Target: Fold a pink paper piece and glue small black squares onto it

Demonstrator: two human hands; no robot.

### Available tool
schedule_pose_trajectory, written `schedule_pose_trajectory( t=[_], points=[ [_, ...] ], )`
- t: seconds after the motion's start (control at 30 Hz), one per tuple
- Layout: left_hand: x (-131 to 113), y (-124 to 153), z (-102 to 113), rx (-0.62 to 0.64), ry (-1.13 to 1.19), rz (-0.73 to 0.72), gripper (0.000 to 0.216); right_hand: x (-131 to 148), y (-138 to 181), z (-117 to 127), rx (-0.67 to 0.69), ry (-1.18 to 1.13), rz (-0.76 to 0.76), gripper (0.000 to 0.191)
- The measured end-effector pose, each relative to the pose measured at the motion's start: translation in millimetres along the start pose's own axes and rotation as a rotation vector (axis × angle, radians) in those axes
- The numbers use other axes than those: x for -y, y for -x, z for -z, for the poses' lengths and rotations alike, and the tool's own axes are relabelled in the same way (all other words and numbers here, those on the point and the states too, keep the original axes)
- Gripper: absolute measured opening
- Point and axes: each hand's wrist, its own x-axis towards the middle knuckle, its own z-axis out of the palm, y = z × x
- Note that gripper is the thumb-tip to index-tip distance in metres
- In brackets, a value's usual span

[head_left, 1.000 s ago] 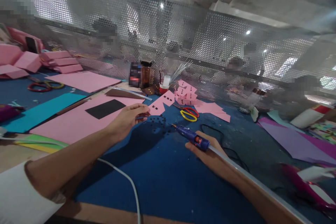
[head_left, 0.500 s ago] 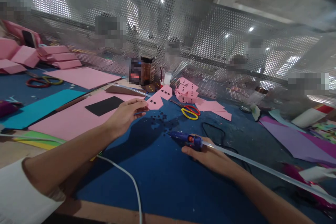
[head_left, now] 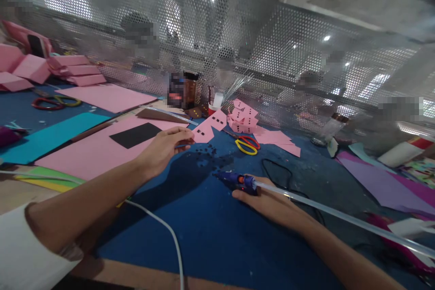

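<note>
My left hand (head_left: 170, 147) pinches the lower left end of a pink paper cutout (head_left: 207, 128) that bears several small black squares. Around the handle of a blue glue gun (head_left: 234, 178) my right hand (head_left: 263, 199) is closed. A long clear glue stick (head_left: 316, 206) runs out of the gun's back toward the lower right. The nozzle points left, close to a scatter of tiny black pieces (head_left: 207, 155) on the blue tabletop (head_left: 204, 235). Scissors (head_left: 247, 144) with red and yellow handles lie beyond the gun, beside a pile of dotted pink cutouts (head_left: 243, 118).
Pink sheets (head_left: 84, 154), a black paper piece (head_left: 136, 135) and a teal sheet (head_left: 57, 138) lie on the left. A white cable (head_left: 163, 224) crosses the front. Purple paper (head_left: 380, 181) lies at right; a perforated metal screen (head_left: 272, 54) stands behind.
The glue gun in my right hand has shifted slightly left, its nozzle now at the edge of the black pieces. My left hand and the cutout have barely moved.
</note>
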Motion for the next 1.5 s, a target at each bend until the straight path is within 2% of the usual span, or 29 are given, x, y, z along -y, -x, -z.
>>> schedule_pose_trajectory(
  t=[1.0, 1.27, 1.43, 1.5],
  points=[
    [-2.0, 3.2, -2.5, 0.006, -0.009, 0.002, 0.017, 4.4, -2.0, -2.3, -0.046, 0.070, 0.035, 0.026],
    [-1.9, 4.3, -3.5, 0.006, -0.035, -0.004, 0.016, -0.2, 1.4, -3.3, -0.071, -0.020, 0.008, 0.028],
    [-2.6, 5.7, -6.6, -0.011, -0.085, -0.022, 0.016, 1.6, 7.2, -3.5, -0.067, -0.243, -0.033, 0.029],
    [-4.2, 7.3, -9.2, -0.017, -0.124, -0.026, 0.017, 4.8, 10.9, -1.8, -0.091, -0.265, -0.049, 0.029]
  ],
)
